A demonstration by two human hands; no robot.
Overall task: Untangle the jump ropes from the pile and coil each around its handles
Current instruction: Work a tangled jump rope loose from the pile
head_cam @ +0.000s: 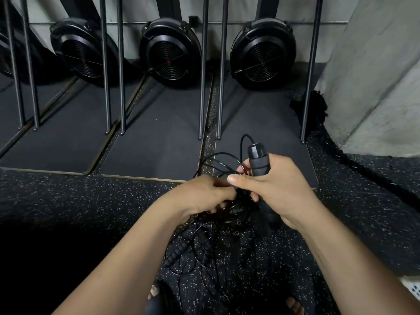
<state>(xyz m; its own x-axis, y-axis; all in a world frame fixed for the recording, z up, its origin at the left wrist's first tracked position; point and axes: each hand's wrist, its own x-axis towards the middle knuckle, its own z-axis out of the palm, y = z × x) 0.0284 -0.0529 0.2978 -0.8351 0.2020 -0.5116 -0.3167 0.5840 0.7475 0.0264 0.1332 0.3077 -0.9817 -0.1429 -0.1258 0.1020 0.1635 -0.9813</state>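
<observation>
The right hand is clenched around a black jump-rope handle, which stands upright, its capped end poking out above the fist and its lower end showing below the palm. The thumb lies stretched across toward the left hand. A thin black cord arcs out of the handle's cap and drops into the loops between the two hands.

The left hand sits just beside the right, knuckles up, its fingers curled down into the tangle and gripping a bunch of strands; the fingertips are hidden among them.

Below both hands, between the forearms, the pile of jump ropes lies on the speckled floor in a knot of thin black loops, its top strands lifted to the hands. A ribbed handle lies in it under the left wrist.

Beyond the hands lie dark mats with upright metal poles and round black fan housings against the wall. Bare toes show nearest the viewer, below the pile.
</observation>
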